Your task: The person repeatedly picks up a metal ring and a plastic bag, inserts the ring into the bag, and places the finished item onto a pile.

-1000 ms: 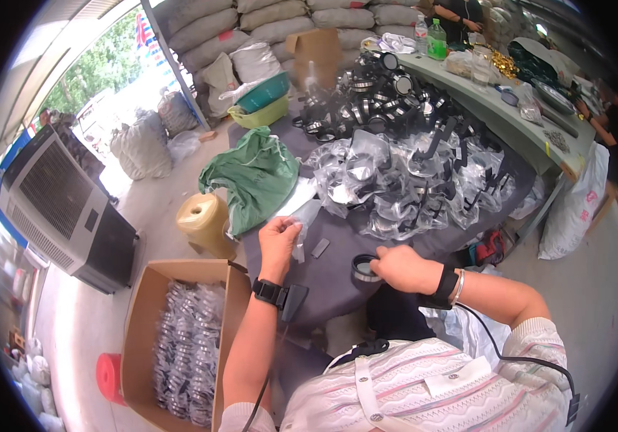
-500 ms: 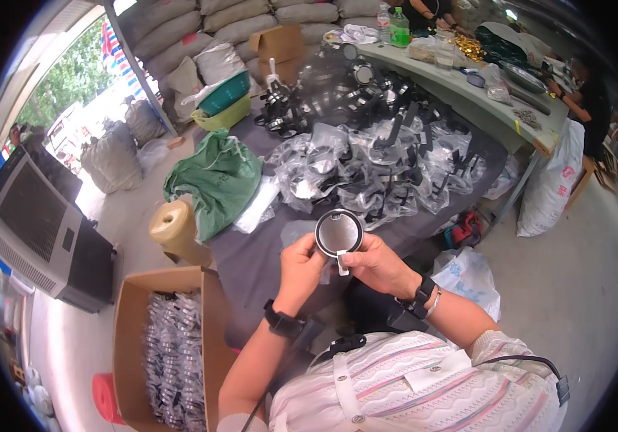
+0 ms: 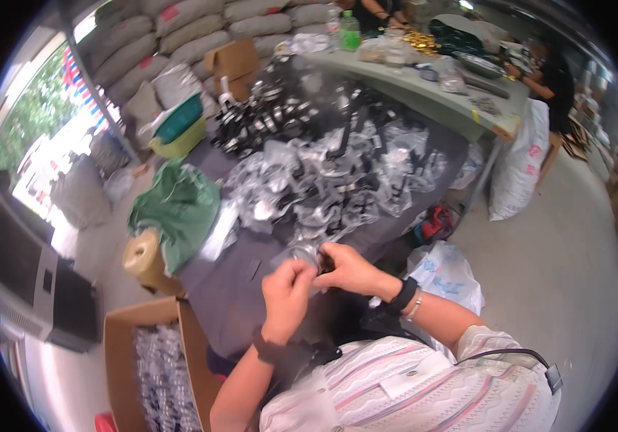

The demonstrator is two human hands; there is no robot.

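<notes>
My right hand (image 3: 348,270) has its fingers closed on a round metal piece (image 3: 305,251), blurred and partly hidden behind my hands at the table's near edge. Half a second earlier the piece showed a flat silver face, a dark rim and a short metal tab. Close against it on the left is my left hand (image 3: 287,294), its fingers pinched together; what they grip is hidden and smeared. Just beyond my hands lies a heap of dark and silver pieces in clear plastic bags (image 3: 323,176). Farther back sits a pile of unbagged black and silver pieces (image 3: 273,108).
An open cardboard box (image 3: 201,374) with bagged pieces stands at lower left. Near it are a yellow roll (image 3: 143,253), a green sack (image 3: 176,198) and a grey air cooler (image 3: 24,266). People work at a long table (image 3: 388,72) at the back. White sacks (image 3: 521,162) stand right.
The round piece has tilted, so its face no longer shows. Both hands have come closer together and moved slightly down and left in the picture. The view has turned a little to the right.
</notes>
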